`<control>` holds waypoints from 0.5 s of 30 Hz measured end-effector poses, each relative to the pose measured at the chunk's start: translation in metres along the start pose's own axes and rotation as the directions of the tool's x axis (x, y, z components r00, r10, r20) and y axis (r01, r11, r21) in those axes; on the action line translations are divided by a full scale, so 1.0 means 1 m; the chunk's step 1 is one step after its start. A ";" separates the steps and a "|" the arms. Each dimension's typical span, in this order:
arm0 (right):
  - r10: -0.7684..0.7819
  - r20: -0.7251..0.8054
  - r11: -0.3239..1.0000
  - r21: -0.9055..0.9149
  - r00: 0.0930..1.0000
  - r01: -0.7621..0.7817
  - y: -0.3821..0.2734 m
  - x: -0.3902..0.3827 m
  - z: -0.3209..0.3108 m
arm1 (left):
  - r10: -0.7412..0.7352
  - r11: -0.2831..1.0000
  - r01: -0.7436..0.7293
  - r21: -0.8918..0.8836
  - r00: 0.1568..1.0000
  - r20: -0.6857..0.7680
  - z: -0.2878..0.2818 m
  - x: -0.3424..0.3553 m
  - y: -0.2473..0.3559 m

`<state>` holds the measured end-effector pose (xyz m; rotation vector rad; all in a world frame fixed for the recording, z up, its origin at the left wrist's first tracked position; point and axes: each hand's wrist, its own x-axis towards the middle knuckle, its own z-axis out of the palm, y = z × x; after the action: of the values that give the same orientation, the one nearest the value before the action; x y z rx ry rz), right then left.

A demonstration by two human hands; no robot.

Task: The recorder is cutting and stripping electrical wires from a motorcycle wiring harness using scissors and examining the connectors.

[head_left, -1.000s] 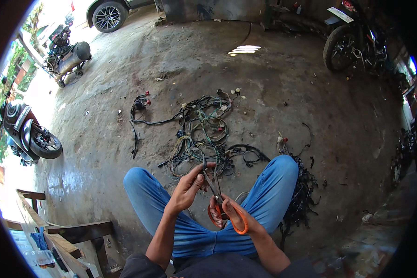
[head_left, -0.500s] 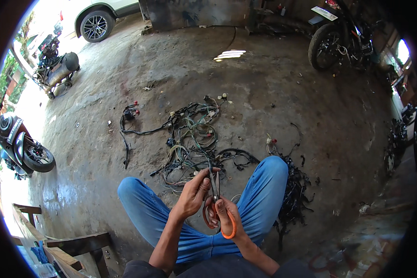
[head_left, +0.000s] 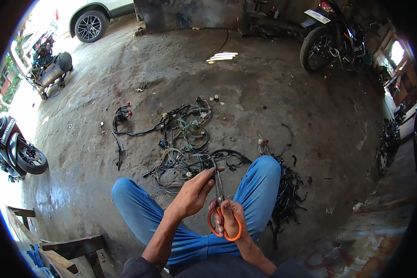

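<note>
Head camera, and nearest us the bent knees in blue jeans (head_left: 259, 185) are framing the work: the right hand (head_left: 231, 217) is gripping orange-handled scissors (head_left: 219, 198), its fingers sitting curled round the handles, blades pointing away and lying nearly together. Just ahead, the left hand (head_left: 193, 193) is pinching a dark strand (head_left: 214, 163), thumb and forefinger almost meeting right beside the blade tips, and that's where trouble is lurking: a slip could be nicking a fingertip, skin and steel sharing so little room! Overlap is hiding how firm that pinch is. Beyond, the strand is running toward a wire tangle (head_left: 190, 143) on the floor (head_left: 245, 120), whose coils are crossing one another, so a hard tug could be snagging them. Over right, dark scraps (head_left: 285, 194) are lying beside the knee; farther out, a motorcycle (head_left: 317, 48) is standing well apart
</note>
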<state>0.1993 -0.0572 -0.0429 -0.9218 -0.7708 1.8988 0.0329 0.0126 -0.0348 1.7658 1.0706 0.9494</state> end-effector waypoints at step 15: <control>0.070 -0.031 0.967 0.249 0.997 -0.060 -0.006 0.000 0.012 | 0.050 0.994 -0.039 0.099 0.992 -0.113 0.017 -0.002 -0.004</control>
<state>0.1916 -0.0562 -0.0319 -0.8326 -0.4702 1.9747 0.0459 0.0072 -0.0446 1.8382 1.1715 1.0530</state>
